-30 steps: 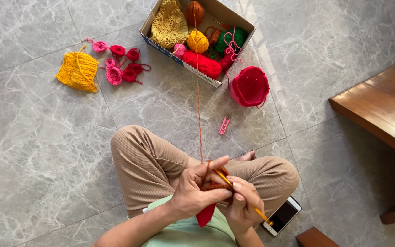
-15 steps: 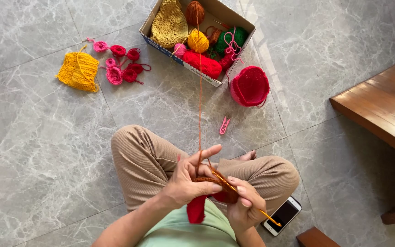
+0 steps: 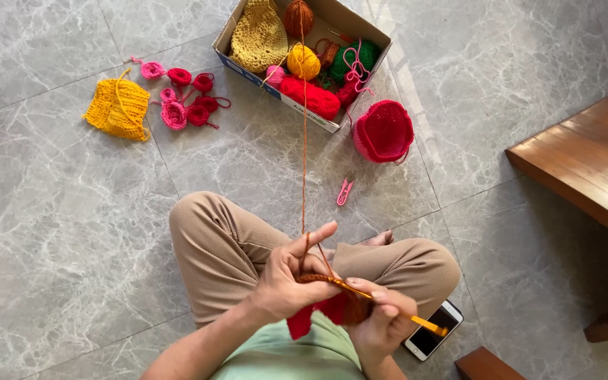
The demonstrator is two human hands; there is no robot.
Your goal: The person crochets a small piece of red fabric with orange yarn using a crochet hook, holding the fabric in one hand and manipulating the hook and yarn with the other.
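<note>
Since half a second ago our left hand (image 3: 286,281) has lifted its forefinger, so the thin rust-orange yarn strand (image 3: 304,155) now runs taut over that finger and up to the far cardboard box (image 3: 378,53); we judge a fresh stitch is being fed. The left grip is pressed together on the small red and rust crocheted piece (image 3: 325,309), which sits low over our lap, just above the crossed legs in tan trousers (image 3: 219,246). Our right hand (image 3: 381,320) pinches the yellow-handled crochet hook (image 3: 395,313), whose tip lies at the work's top edge.

The open box holds a pale yellow crocheted hat (image 3: 258,35), a rust-orange ball (image 3: 298,15), a yellow ball (image 3: 304,62), green yarn (image 3: 360,56) and a red ball (image 3: 311,95). Just right of the box on the grey marble floor (image 3: 72,232) rests a red crocheted cap (image 3: 383,131); nearer lies a pink thread snip (image 3: 345,191).
</note>
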